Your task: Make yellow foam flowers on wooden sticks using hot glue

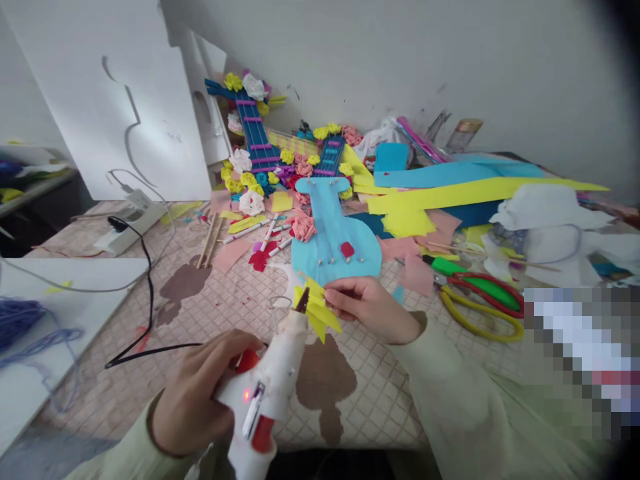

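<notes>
My left hand (pixel 197 393) is wrapped round the handle of a white hot glue gun (pixel 280 363) with a red trigger and a lit red light. Its dark nozzle points up and away, right against a yellow paper flower (pixel 320 313). Between the thumb and fingers of my right hand (pixel 367 303) the flower is pinched; a thin stick seems to show at its top left. Just beyond both hands lies a light blue guitar-shaped cutout (pixel 333 230) with a red patch and several small pegs. A pink paper flower (pixel 303 228) sits at its left edge.
Red-and-yellow-handled scissors (pixel 480 303) lie to the right. Behind stand dark blue guitar necks (pixel 257 133) with paper flowers. Yellow strips (pixel 450 200) spread at back right. A power strip (pixel 133 220) stands left, and a black cord (pixel 150 267) crosses the table. White boards lean against the wall.
</notes>
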`<state>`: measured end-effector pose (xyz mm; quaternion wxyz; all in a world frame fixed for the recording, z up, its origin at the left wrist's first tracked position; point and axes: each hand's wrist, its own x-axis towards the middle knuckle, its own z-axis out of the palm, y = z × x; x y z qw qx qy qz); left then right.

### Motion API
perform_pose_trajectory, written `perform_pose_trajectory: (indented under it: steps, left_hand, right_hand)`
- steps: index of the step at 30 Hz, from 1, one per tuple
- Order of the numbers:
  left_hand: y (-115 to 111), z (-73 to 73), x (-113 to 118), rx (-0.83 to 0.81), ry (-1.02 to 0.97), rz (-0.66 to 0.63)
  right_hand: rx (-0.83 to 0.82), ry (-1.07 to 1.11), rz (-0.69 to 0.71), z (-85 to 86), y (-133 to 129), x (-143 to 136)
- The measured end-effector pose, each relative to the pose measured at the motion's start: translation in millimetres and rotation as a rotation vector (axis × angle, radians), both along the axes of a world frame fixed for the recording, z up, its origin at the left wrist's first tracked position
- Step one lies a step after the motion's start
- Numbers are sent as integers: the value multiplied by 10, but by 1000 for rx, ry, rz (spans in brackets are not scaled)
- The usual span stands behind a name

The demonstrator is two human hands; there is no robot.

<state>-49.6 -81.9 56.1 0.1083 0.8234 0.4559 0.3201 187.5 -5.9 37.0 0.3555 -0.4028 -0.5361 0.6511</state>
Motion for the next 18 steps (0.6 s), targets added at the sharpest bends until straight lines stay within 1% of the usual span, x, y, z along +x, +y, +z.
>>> perform_pose_trajectory:
  steps: [3,7,12,18]
  left_hand:
    - [5,-39,14,46,110,-22]
    - [52,-76,-23,17,180,-57]
    - [72,-80,-35,-23,219,-48]
    - [69,-100,-30,-73,255,-66]
  right_hand:
    - [-72,79,29,5,-5,-1]
    - [-137,134,50,32,-11,0]
    - [-207,145,19,39,-14,-20]
    - [-229,139,-12,50,-21,-33]
